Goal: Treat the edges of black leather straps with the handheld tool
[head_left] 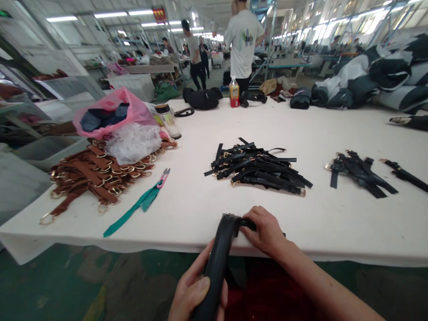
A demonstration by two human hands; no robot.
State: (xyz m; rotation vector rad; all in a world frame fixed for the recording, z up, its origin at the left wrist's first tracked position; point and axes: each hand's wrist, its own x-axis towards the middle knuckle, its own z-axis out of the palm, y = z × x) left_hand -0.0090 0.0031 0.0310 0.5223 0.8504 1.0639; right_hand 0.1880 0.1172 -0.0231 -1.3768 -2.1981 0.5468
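A wide black strap (219, 254) runs up from the bottom of the view, with my left hand (200, 285) wrapped round its lower part, thumb on top. At its upper end it bends over to a narrow black piece (249, 224). My right hand (264, 227) pinches that piece just above the table's front edge. Beyond my hands lies a pile of black buckled straps (256, 167). Farther right are a smaller group of black straps (361, 171) and a single black strap (408, 175).
Brown straps with metal rings (96, 174) are heaped at the left, beside a pink bag (133, 109). Small pink-handled snips (163, 178) with a green cloth strip lie nearby. A bottle (234, 93) and dark bundles line the white table's (187, 133) far side; people stand beyond.
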